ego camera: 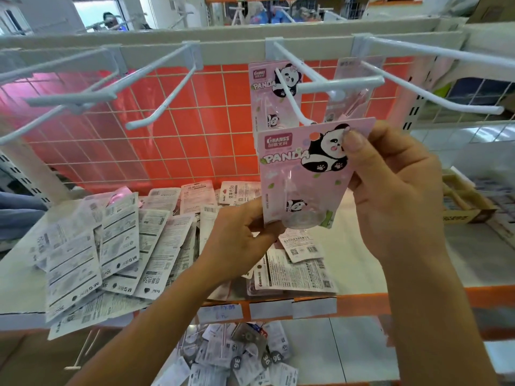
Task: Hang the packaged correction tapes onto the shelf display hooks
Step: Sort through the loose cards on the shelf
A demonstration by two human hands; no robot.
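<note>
Correction tape pack (301, 174) is pinched, centre frame: top edge by right hand (390, 196), lower corner by left hand (239, 240). Loose packs (117, 246) are strewn on white shelf (16, 280), lower left.

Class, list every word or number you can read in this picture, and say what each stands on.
"CHANSS" and "PANDA": held pack.
"PANDA": hung pack.
"M&G", upside down: face-down packs on the shelf.
"36": round tags on loose packs below the shelf.
Fine print and shelf-edge labels: too blurred to read.
</note>
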